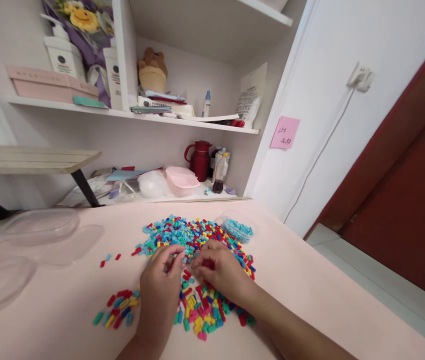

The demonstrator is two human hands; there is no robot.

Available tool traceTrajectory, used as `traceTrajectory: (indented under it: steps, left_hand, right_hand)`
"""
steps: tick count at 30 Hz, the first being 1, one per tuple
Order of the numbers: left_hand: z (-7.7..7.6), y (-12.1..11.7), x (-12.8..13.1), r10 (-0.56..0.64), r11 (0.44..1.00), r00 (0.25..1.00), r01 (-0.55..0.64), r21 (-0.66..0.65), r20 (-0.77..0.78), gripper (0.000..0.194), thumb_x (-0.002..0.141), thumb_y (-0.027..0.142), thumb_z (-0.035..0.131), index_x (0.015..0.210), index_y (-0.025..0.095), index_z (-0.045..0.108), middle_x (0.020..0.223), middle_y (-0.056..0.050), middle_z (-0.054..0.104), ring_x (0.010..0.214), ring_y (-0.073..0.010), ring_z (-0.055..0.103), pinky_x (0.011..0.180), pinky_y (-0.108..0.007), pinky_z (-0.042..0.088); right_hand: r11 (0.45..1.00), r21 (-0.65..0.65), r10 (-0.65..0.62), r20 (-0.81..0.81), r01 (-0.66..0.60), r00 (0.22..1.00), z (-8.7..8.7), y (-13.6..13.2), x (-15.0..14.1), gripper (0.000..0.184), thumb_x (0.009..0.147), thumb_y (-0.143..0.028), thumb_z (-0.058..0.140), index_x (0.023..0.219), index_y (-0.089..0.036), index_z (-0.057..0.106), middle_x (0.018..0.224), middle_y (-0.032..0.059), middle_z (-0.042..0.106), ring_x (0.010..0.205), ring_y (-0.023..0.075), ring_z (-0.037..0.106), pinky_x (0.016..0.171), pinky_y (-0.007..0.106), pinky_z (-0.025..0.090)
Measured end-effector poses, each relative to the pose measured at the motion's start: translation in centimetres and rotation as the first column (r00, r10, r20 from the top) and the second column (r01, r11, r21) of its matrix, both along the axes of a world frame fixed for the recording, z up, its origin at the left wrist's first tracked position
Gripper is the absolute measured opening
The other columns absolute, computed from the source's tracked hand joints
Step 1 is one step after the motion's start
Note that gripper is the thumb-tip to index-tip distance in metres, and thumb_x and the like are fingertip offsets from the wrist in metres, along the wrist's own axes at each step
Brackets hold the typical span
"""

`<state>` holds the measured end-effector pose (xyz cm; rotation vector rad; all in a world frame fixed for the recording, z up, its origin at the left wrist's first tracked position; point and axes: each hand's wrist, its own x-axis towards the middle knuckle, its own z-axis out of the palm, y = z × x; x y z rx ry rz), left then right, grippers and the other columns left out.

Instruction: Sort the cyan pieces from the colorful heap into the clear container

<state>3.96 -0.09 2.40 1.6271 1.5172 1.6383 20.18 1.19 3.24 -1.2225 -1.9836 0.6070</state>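
A heap of small coloured plastic pieces (193, 235), red, blue, yellow, pink and green, lies on the pale pink table (310, 290). Both hands rest on the heap near its middle. My left hand (160, 285) has its fingers curled, thumb and fingertips pinched among the pieces. My right hand (222, 270) is curled too, with red pieces showing at its fingertips. The two sets of fingertips nearly meet. What each pinch holds is too small to name. A clear container (238, 229) with light blue pieces sits at the heap's far right edge.
Clear plastic lids and trays (40, 240) lie on the table's left. A small group of pieces (118, 306) lies left of my left wrist. Shelves behind hold a red jug (199, 160), a pink box (181, 180) and bottles. A red door (403, 200) stands at right.
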Motion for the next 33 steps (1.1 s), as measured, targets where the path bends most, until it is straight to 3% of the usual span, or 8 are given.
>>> traceTrajectory:
  steps: [8,14,17,19,21,24,27,33]
  left_hand:
    - [-0.2,-0.1,0.3,-0.004,1.000,1.000,0.004,0.008,0.011,0.016,0.082,0.037,0.060,0.086,0.025,0.069,0.085,-0.001,0.070,0.070,-0.0166,0.069,0.069,-0.029,0.053]
    - [-0.5,-0.1,0.3,-0.025,1.000,0.999,0.025,0.002,0.028,0.017,0.081,0.036,0.059,0.087,0.025,0.070,0.086,-0.001,0.070,0.070,-0.0168,0.069,0.066,-0.028,0.053]
    - [-0.4,-0.1,0.2,-0.016,1.000,0.999,0.016,-0.003,0.040,0.019,0.080,0.037,0.059,0.087,0.025,0.071,0.088,-0.003,0.071,0.071,-0.0180,0.069,0.063,-0.028,0.053]
    - [-0.3,-0.1,0.2,-0.015,1.000,0.998,0.017,-0.023,0.066,0.021,0.079,0.038,0.058,0.086,0.024,0.072,0.088,-0.003,0.072,0.069,-0.0183,0.069,0.060,-0.028,0.053]
    - [-0.2,-0.1,0.2,-0.026,0.997,0.994,0.034,-0.070,0.107,0.022,0.078,0.039,0.058,0.086,0.024,0.072,0.085,-0.003,0.073,0.064,-0.0182,0.068,0.058,-0.028,0.053]
    - [-0.1,-0.2,0.2,-0.062,0.984,0.984,0.089,-0.154,0.169,0.024,0.076,0.040,0.060,0.089,0.023,0.072,0.083,-0.003,0.074,0.062,-0.0187,0.068,0.058,-0.028,0.053]
    - [0.1,-0.3,0.4,-0.102,0.975,0.970,0.141,-0.171,0.219,0.023,0.074,0.039,0.062,0.086,0.022,0.072,0.083,-0.004,0.075,0.062,-0.0186,0.069,0.058,-0.028,0.054]
    - [0.4,-0.4,0.7,-0.159,0.951,0.936,0.230,-0.205,0.315,0.024,0.073,0.038,0.063,0.087,0.020,0.069,0.081,-0.004,0.075,0.065,-0.0185,0.070,0.061,-0.028,0.055]
  right_hand:
    - [0.998,0.067,0.003,0.172,-0.015,0.985,0.0,-0.3,0.0,0.010,0.068,-0.019,0.081,0.074,-0.022,0.073,0.086,0.0011,0.062,0.079,0.0151,0.058,0.071,0.026,0.043]
    - [0.994,0.096,0.041,0.187,-0.060,0.981,-0.3,-0.3,-0.7,0.014,0.068,-0.008,0.075,0.071,-0.021,0.071,0.085,0.0012,0.064,0.082,0.0157,0.058,0.074,0.027,0.042]
    - [0.999,0.043,0.015,0.048,-0.017,0.999,0.0,0.0,-0.5,0.012,0.072,-0.008,0.070,0.068,-0.020,0.069,0.084,0.0015,0.063,0.080,0.0148,0.058,0.074,0.027,0.044]
    - [0.999,-0.033,-0.020,-0.132,0.016,0.991,0.3,0.3,-0.2,0.007,0.077,-0.015,0.068,0.072,-0.019,0.069,0.084,0.0020,0.062,0.078,0.0146,0.059,0.071,0.027,0.045]
    - [0.988,-0.151,-0.040,-0.354,-0.015,0.934,0.6,0.6,0.0,0.008,0.081,-0.026,0.066,0.078,-0.018,0.066,0.079,0.0014,0.063,0.074,0.0148,0.061,0.068,0.028,0.047]
    - [0.936,-0.299,-0.038,-0.615,-0.188,0.788,0.9,0.6,-0.1,0.025,0.078,-0.040,0.070,0.083,-0.018,0.061,0.071,-0.0005,0.064,0.068,0.0153,0.064,0.068,0.029,0.050]
    - [0.899,-0.314,0.012,-0.679,-0.305,0.734,1.1,0.1,-0.6,0.031,0.074,-0.044,0.074,0.084,-0.018,0.060,0.069,-0.0006,0.067,0.067,0.0152,0.066,0.067,0.028,0.051]
    - [0.901,-0.273,0.060,-0.690,-0.337,0.721,1.1,-0.4,-1.1,0.030,0.073,-0.041,0.076,0.083,-0.018,0.061,0.068,-0.0020,0.067,0.065,0.0132,0.065,0.063,0.024,0.049]
